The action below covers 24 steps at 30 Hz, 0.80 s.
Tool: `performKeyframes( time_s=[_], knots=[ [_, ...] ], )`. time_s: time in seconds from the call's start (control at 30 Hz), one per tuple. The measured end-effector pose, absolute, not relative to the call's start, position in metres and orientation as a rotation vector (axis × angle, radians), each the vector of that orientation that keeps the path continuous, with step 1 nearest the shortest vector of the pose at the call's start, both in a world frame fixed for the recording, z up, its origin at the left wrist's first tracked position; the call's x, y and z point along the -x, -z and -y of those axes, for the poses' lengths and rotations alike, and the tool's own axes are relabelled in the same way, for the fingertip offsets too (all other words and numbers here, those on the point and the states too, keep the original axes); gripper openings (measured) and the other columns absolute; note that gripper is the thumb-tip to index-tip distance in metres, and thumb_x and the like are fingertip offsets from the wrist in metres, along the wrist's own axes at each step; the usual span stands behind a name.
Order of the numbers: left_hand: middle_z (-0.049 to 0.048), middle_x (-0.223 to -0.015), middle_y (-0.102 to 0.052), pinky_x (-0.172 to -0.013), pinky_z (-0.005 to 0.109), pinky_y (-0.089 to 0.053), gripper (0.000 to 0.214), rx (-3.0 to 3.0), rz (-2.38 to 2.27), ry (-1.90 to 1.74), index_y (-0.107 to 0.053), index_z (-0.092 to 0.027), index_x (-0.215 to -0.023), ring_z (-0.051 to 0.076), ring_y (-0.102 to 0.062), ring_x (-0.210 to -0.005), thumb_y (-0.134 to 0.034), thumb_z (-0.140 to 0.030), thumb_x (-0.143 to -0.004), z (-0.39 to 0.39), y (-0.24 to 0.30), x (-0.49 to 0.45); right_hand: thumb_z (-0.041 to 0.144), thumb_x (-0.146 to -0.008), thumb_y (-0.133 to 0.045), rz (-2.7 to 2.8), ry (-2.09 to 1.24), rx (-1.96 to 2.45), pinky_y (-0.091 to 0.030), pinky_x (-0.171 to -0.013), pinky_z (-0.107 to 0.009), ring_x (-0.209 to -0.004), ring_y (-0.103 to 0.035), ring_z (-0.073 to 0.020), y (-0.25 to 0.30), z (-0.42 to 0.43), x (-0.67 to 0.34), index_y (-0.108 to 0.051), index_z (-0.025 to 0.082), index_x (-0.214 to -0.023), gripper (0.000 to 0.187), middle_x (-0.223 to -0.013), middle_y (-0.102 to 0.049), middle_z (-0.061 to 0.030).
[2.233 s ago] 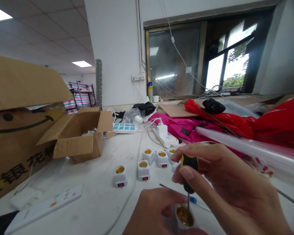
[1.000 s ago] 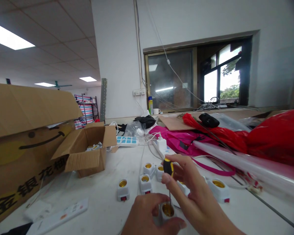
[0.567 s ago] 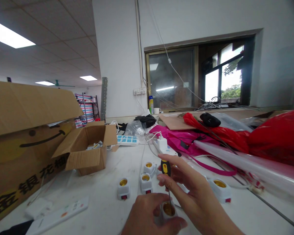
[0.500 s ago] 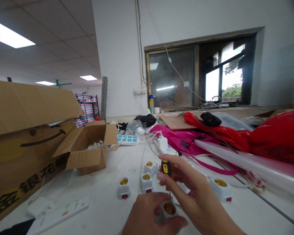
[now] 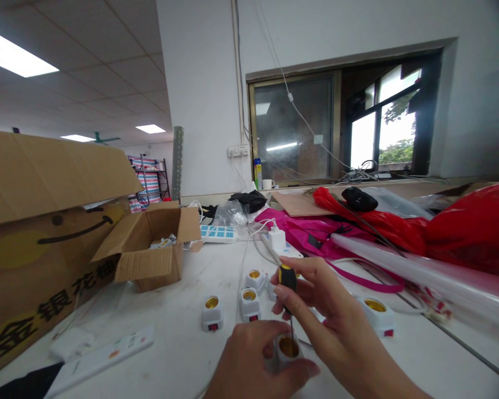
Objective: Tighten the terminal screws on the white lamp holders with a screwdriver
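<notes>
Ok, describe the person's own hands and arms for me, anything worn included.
Both are bare. The left hand and right hand wear no gloves, and no rings, watch or bracelet show. Nails are short and plain. The right forearm is uncovered to the frame's edge; no sleeve is in view.

Bright, even light falls from the ceiling panels above me, and white daylight blows out the window. Shadows on the desk are faint. The edges bow and stretch, and my near fingers look slightly soft.
</notes>
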<state>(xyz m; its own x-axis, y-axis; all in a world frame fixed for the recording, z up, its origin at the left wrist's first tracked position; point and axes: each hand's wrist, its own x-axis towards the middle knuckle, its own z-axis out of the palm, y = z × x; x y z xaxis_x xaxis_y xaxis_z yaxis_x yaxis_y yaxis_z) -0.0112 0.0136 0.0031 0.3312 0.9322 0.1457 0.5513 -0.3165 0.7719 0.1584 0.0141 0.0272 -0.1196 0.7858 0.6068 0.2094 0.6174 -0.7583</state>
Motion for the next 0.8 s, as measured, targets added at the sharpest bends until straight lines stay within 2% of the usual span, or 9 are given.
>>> performKeyframes(
  time_s=[0.07, 0.17, 0.23, 0.33, 0.5, 0.67, 0.8],
  knots=[
    [0.001, -0.083, -0.07, -0.073, 0.031, -0.037, 0.041, -1.987, -1.324, -0.779, -0.09, -0.029, -0.115, 0.019, -0.05, -0.076, -0.087, -0.051, -0.08, -0.013, -0.001, 0.012, 0.054, -0.112, -0.063, 1.664, -0.537, 0.864, -0.063, -0.057, -0.024, -0.088, -0.079, -0.0216, -0.027, -0.012, -0.161, -0.058, 0.033, -0.138, 0.034, -0.11, -0.076, -0.0056],
    [0.0028, -0.087, -0.072, -0.076, 0.032, -0.039, 0.043, -1.984, -1.367, -0.78, -0.09, -0.028, -0.114, 0.022, -0.053, -0.081, -0.087, -0.055, -0.08, -0.014, 0.003, 0.012, 0.056, -0.115, -0.056, 1.734, -0.417, 0.892, -0.069, -0.081, -0.031, -0.103, -0.078, -0.0225, -0.027, -0.009, -0.164, -0.061, 0.036, -0.142, 0.034, -0.121, -0.074, -0.0067],
    [0.0019, -0.086, -0.072, -0.075, 0.032, -0.038, 0.04, -1.999, -1.348, -0.794, -0.09, -0.026, -0.11, 0.021, -0.054, -0.08, -0.088, -0.053, -0.08, -0.015, 0.004, 0.011, 0.056, -0.118, -0.05, 1.748, -0.443, 0.868, -0.068, -0.096, -0.036, -0.115, -0.076, -0.0228, -0.028, -0.01, -0.165, -0.059, 0.038, -0.145, 0.034, -0.131, -0.072, -0.0068],
    [-0.0005, -0.082, -0.071, -0.071, 0.03, -0.036, 0.035, -2.003, -1.297, -0.804, -0.09, -0.025, -0.108, 0.018, -0.051, -0.074, -0.089, -0.047, -0.08, -0.014, 0.002, 0.01, 0.055, -0.119, -0.048, 1.71, -0.588, 0.776, -0.069, -0.092, -0.035, -0.112, -0.077, -0.022, -0.028, -0.013, -0.164, -0.054, 0.037, -0.147, 0.034, -0.132, -0.071, -0.0079],
    [-0.0004, -0.081, -0.068, -0.073, 0.029, -0.037, 0.042, -1.913, -1.295, -0.805, -0.09, -0.025, -0.111, 0.018, -0.05, -0.076, -0.093, -0.046, -0.075, -0.011, -0.007, 0.012, 0.057, -0.114, -0.06, 1.622, -0.67, 0.769, -0.068, -0.075, -0.03, -0.084, -0.077, -0.0197, -0.024, -0.019, -0.159, -0.056, 0.031, -0.139, 0.036, -0.109, -0.075, -0.0061],
    [-0.0005, -0.079, -0.061, -0.074, 0.029, -0.038, 0.051, -1.901, -1.307, -0.75, -0.091, -0.026, -0.114, 0.018, -0.049, -0.077, -0.097, -0.051, -0.07, -0.011, -0.008, 0.014, 0.05, -0.108, -0.071, 1.593, -0.482, 0.786, -0.067, -0.073, -0.029, -0.08, -0.076, -0.0183, -0.023, -0.024, -0.159, -0.061, 0.034, -0.139, 0.036, -0.102, -0.071, -0.0004],
    [0.0026, -0.086, -0.066, -0.081, 0.032, -0.043, 0.063, -1.903, -1.34, -0.746, -0.089, -0.031, -0.121, 0.023, -0.054, -0.084, -0.098, -0.06, -0.066, -0.016, 0.003, 0.016, 0.048, -0.108, -0.071, 1.714, -0.265, 0.909, -0.066, -0.078, -0.031, -0.088, -0.075, -0.0203, -0.02, -0.021, -0.164, -0.069, 0.035, -0.136, 0.031, -0.111, -0.074, -0.0034]
  ],
)
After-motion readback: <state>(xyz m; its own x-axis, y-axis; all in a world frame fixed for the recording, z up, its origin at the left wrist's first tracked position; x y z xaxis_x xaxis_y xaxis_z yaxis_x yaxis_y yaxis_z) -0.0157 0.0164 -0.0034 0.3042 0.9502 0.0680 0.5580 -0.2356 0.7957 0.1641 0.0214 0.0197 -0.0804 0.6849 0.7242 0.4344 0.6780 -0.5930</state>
